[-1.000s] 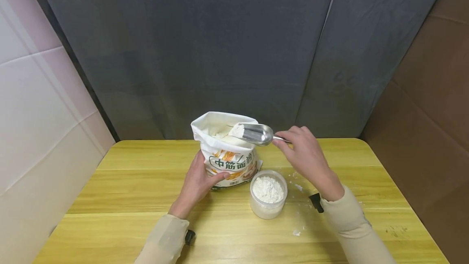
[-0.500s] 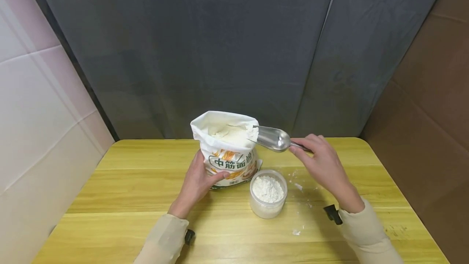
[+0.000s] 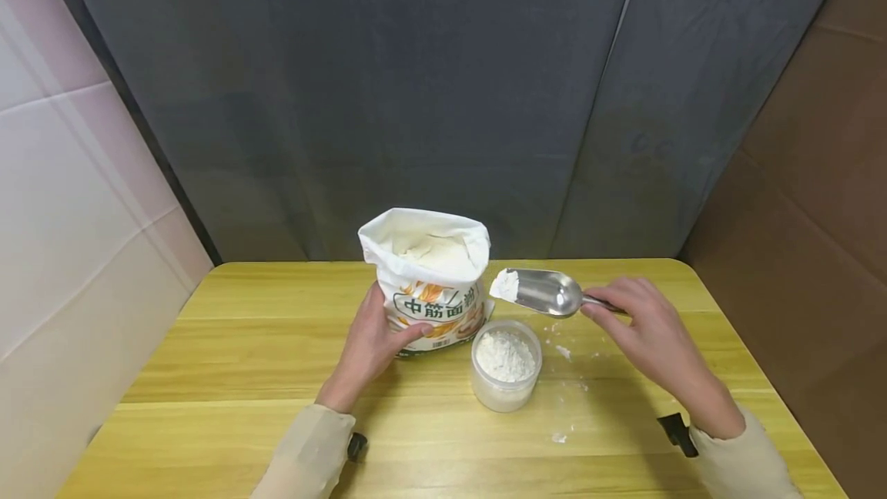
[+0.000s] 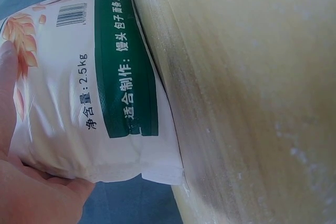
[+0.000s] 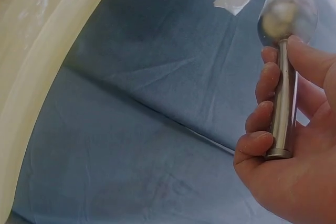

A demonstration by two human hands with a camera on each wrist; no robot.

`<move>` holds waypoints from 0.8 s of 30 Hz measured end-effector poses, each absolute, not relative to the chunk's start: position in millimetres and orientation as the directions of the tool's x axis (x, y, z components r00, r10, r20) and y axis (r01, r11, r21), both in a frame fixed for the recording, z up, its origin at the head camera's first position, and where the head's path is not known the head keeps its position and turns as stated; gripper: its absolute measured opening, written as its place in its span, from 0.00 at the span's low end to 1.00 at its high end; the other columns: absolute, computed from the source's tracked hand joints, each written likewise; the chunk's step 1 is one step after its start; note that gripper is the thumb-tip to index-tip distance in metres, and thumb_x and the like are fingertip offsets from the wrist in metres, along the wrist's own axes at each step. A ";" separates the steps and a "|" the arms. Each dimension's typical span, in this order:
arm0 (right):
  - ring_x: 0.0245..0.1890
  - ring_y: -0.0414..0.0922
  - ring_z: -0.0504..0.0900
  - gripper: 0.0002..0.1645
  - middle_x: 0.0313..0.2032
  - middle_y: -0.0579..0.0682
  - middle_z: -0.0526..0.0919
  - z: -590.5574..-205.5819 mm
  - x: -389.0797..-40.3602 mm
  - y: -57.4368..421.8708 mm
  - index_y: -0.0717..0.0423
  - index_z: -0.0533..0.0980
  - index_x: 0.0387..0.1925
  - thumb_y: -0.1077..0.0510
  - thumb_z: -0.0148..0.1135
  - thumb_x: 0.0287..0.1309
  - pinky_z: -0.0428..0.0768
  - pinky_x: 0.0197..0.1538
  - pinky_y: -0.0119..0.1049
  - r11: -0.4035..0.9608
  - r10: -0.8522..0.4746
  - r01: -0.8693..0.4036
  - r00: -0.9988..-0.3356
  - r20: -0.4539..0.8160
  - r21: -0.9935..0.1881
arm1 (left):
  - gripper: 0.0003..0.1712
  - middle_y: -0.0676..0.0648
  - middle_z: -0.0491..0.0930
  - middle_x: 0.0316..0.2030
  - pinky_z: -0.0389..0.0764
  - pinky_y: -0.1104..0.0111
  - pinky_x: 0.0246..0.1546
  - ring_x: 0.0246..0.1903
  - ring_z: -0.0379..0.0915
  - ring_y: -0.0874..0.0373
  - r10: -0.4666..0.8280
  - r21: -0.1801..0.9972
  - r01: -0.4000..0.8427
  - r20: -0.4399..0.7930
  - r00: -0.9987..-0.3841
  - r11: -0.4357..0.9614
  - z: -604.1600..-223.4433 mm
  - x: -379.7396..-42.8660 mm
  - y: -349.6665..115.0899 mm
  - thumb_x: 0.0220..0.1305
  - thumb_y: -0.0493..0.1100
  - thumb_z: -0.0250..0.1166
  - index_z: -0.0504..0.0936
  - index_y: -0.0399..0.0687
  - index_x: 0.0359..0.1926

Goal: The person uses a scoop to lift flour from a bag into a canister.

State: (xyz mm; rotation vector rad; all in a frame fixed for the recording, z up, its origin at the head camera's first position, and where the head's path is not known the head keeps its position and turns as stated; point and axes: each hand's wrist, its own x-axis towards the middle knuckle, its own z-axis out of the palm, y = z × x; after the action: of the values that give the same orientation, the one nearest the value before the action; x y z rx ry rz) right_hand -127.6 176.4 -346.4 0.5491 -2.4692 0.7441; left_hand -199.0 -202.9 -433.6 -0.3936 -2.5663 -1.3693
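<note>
A white flour bag (image 3: 443,295) with a wide-open top stands on the table, flour showing inside. My left hand (image 3: 370,341) grips its lower left side, thumb across the printed front; in the left wrist view the bag (image 4: 63,93) shows its green label band. By its handle, my right hand (image 3: 647,333) holds a metal scoop (image 3: 550,293) with white flour (image 3: 506,285) at its front end. The scoop is up in the air, right of the bag. Below it stands a round clear plastic jar (image 3: 502,397), filled with flour nearly to the rim. In the right wrist view, fingers (image 5: 268,80) curl round the handle.
Spilled flour (image 3: 563,351) dots the wooden table (image 3: 242,376) right of the jar. A dark grey curtain (image 3: 388,98) hangs behind the table's back edge. A pale panel (image 3: 83,199) stands on the left and a brown one (image 3: 804,199) on the right.
My right hand has drawn the scoop out of the bag's mouth, rightward and toward me, with flour in it. The left hand and the bag have stayed in place.
</note>
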 end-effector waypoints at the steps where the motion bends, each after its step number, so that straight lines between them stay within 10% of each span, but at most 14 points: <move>1: 0.37 0.38 0.70 0.09 0.33 0.37 0.80 -347.1 -126.5 178.4 0.52 0.88 0.43 0.61 0.74 0.60 0.69 0.37 0.34 0.774 -0.243 -0.508 -0.790 0.563 -0.379 | 0.56 0.43 0.73 0.62 0.70 0.47 0.68 0.63 0.71 0.46 0.137 0.779 0.327 0.302 -0.944 0.536 -433.3 -198.9 -203.0 0.48 0.48 0.85 0.62 0.47 0.73; 13: 0.35 0.38 0.71 0.12 0.31 0.34 0.78 -345.8 -119.4 187.4 0.47 0.89 0.40 0.58 0.78 0.52 0.72 0.35 0.35 0.771 -0.430 -0.615 -0.694 0.577 -0.165 | 0.55 0.43 0.74 0.61 0.71 0.48 0.67 0.62 0.71 0.46 0.137 0.772 0.336 0.314 -0.940 0.539 -432.5 -198.5 -202.9 0.48 0.47 0.85 0.63 0.46 0.72; 19: 0.33 0.40 0.71 0.26 0.31 0.37 0.78 -343.1 -119.1 185.0 0.47 0.89 0.39 0.35 0.56 0.70 0.73 0.34 0.36 0.762 -0.494 -0.643 -0.655 0.572 -0.076 | 0.55 0.43 0.73 0.62 0.70 0.48 0.67 0.63 0.71 0.46 0.138 0.773 0.334 0.310 -0.941 0.539 -433.6 -198.5 -203.2 0.48 0.47 0.85 0.63 0.46 0.72; 24: 0.31 0.44 0.71 0.11 0.30 0.40 0.78 -339.9 -119.3 179.9 0.48 0.89 0.37 0.54 0.80 0.51 0.73 0.32 0.39 0.762 -0.536 -0.648 -0.626 0.567 0.005 | 0.56 0.43 0.73 0.62 0.70 0.47 0.67 0.63 0.70 0.46 0.139 0.769 0.335 0.310 -0.940 0.544 -433.4 -198.8 -203.0 0.49 0.49 0.85 0.62 0.47 0.73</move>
State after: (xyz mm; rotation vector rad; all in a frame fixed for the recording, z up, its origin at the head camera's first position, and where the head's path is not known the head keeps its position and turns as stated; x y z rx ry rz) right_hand -119.3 179.9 -339.9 0.8857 -2.4030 0.2687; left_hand -198.8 -203.0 -433.4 -0.4000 -2.5682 -1.3478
